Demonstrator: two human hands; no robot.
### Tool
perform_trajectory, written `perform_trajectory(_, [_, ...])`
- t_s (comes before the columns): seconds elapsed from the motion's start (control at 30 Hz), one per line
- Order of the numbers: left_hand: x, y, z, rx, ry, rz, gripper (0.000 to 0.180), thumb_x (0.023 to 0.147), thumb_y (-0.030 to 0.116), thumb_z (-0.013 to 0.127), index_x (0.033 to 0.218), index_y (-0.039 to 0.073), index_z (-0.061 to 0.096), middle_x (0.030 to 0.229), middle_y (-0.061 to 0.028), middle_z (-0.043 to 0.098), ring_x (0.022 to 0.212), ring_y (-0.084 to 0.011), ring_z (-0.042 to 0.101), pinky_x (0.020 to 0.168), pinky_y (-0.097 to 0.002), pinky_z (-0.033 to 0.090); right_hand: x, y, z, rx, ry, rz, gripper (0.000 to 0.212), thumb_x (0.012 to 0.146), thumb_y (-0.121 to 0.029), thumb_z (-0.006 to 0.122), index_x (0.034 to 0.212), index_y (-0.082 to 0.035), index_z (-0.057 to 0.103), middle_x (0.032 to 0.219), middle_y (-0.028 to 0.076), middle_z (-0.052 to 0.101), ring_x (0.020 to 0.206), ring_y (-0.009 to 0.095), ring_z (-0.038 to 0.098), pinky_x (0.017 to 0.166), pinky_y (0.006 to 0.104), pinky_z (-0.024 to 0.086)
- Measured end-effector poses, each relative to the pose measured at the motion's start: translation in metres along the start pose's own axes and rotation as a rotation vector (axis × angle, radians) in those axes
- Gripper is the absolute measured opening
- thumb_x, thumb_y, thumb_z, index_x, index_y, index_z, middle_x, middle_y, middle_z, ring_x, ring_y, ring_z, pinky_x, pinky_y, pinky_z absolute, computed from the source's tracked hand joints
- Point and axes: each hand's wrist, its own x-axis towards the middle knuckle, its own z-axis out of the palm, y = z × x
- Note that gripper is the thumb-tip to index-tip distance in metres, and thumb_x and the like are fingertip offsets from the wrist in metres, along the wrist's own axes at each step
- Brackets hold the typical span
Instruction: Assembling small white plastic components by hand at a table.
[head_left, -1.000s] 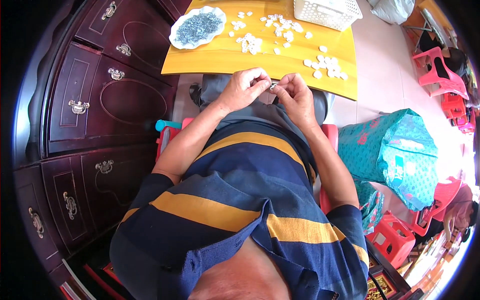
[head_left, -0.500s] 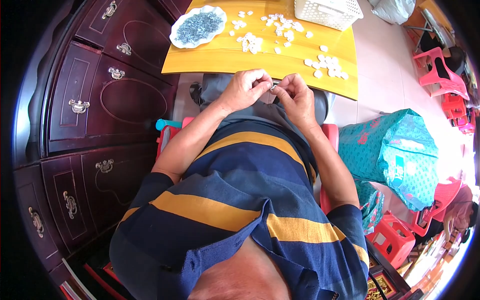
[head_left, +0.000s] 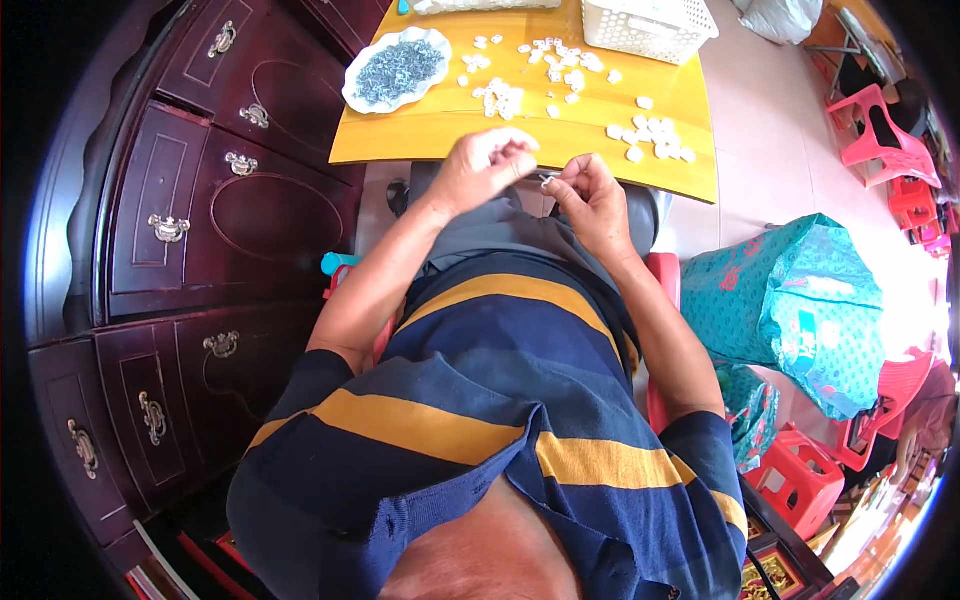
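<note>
Above my lap, at the table's near edge, my right hand (head_left: 597,203) pinches a small white plastic piece (head_left: 548,182) between thumb and fingertips. Its exact kind is too small to make out. To its left, my left hand (head_left: 487,170) is apart from that piece, fingers loosely bent and the thumb separated from them, with nothing visible between. Beyond the hands, several small white pieces lie in loose groups, one cluster (head_left: 500,98) at the middle and another cluster (head_left: 655,136) at the right. A scalloped white dish (head_left: 352,92) holds a heap of small dark grey parts (head_left: 400,70).
The yellow wooden table (head_left: 420,140) also bears a white perforated basket (head_left: 650,35). Dark wooden drawers (head_left: 270,200) stand close on my left. At my right are a large teal bag (head_left: 740,290), a red stool (head_left: 800,480) and a pink chair (head_left: 870,140).
My left hand has come away from the white piece, moving slightly left and up, and its fingers have parted. My right hand keeps the piece nearly in place. The view has shifted slightly.
</note>
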Motion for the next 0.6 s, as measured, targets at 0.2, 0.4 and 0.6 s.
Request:
perform_trajectory(0.2, [0.059,-0.005,-0.036,0.574,0.18,0.158,0.023,0.089,0.025,0.068,0.1,0.006,0.071,0.086,-0.0086,0.073,0.072,-0.0251,0.069,0.066,-0.0346,0.054,0.0,-0.001,-0.004,0.068,0.013,-0.007,0.014,0.092,-0.005,0.068,0.094,-0.003,0.054,0.08,0.003,0.071,0.066,0.004,0.058,0.058,0.0208,0.047])
perform_trajectory(0.4, [0.084,-0.023,-0.037,0.732,0.101,0.202,0.02,0.087,0.028,0.064,0.093,0.01,0.072,0.074,-0.0084,0.067,0.077,-0.0261,0.067,0.068,-0.0399,0.051,0.001,-0.002,-0.007,0.035,0.028,-0.005,0.013,0.093,-0.006,0.067,0.095,-0.002,0.054,0.079,0.002,0.07,0.065,0.004,0.058,0.058,0.0208,0.047])
perform_trajectory(0.6, [0.088,-0.018,-0.029,0.862,0.091,0.195,0.016,0.087,0.026,0.069,0.09,0.011,0.071,0.073,-0.0062,0.065,0.069,-0.0238,0.067,0.064,-0.0364,0.051,0.001,-0.004,-0.012,-0.04,-0.012,0.034,0.014,0.097,-0.009,0.065,0.099,-0.005,0.052,0.086,0.003,0.071,0.081,0.006,0.066,0.064,0.0199,0.048])
